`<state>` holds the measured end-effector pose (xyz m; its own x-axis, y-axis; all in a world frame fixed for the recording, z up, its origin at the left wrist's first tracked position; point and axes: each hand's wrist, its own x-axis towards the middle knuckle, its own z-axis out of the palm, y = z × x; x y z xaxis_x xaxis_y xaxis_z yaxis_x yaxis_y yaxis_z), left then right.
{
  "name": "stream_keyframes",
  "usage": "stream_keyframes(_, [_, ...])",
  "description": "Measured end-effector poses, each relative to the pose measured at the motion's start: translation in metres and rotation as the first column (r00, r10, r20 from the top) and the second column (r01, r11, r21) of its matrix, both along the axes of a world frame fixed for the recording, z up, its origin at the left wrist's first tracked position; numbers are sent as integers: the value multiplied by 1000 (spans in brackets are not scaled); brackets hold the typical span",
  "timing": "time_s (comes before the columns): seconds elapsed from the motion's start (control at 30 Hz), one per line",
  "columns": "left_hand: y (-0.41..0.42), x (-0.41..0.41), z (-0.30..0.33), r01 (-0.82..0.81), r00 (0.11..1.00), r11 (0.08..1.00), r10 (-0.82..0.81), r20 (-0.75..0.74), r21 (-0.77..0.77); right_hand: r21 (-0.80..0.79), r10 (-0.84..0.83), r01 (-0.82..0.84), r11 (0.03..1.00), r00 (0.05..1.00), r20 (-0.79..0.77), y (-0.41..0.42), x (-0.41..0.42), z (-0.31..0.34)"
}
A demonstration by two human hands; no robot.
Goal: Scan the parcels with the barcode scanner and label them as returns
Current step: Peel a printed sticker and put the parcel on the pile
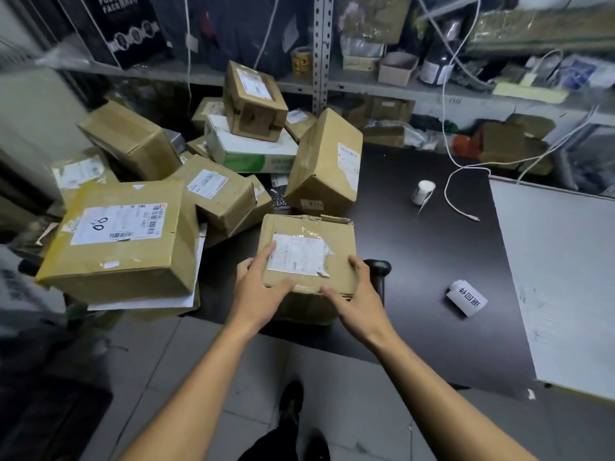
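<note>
A dark tabletop (pixel 416 261) fronts cluttered metal shelving (pixel 321 54), with a heap of cardboard parcels (pixel 139 201) from nine to twelve o'clock. At centre, a taped cardboard parcel (pixel 307 254) sits at the table's near edge. The left hand (pixel 258 287) and right hand (pixel 357 297) grip its near corners, thumbs curled over the top. The black barcode scanner (pixel 379 271) lies just beside the right hand, at three o'clock. A roll of return labels (pixel 466 297) lies farther right.
</note>
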<state>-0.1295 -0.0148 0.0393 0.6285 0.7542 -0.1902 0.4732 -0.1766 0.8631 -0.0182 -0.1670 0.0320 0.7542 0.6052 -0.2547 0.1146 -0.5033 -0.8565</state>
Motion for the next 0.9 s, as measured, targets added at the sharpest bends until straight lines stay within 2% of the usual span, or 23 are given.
stream_keyframes(0.13, [15, 1, -6, 12, 1000, 997, -13, -11, -75, -35, 70, -70, 997, 997, -13, 1, 12, 1])
stream_keyframes(0.17, [18, 1, -8, 18, 1000, 995, -20, -15, -93, 1, 4, -4, 1000, 999, -33, -2, 15, 0])
stream_keyframes(0.23, [21, 1, -9, 32, 999, 994, -34, -22, -106, 65, -237, 237, 969, 971, -17, -12, 26, -12])
stream_keyframes(0.27, [22, 1, -8, 32, 999, 993, -34, -15, -110, 47, -339, 338, 940, 941, 16, -17, 33, -21])
stream_keyframes(0.33, [23, 3, -7, 31, 999, 993, -32, -4, -115, -68, -405, 407, 911, 914, 38, -26, 46, -39])
stream_keyframes(0.47, [31, 3, -7, 34, 999, 991, -37, -21, -131, -303, -324, 295, 906, 945, -50, -25, 63, -63])
stream_keyframes(0.6, [36, 2, -7, 44, 998, 989, -49, -33, -140, -355, -316, 234, 905, 929, -194, -8, 75, -81])
stream_keyframes(0.8, [38, 0, 8, 87, 995, 995, -89, -49, -47, -166, -365, 331, 929, 894, -261, -18, 81, -44])
stream_keyframes(0.9, [37, 3, 16, 119, 992, 993, -118, -52, 5, -37, -309, 307, 951, 943, -122, -28, 83, -3])
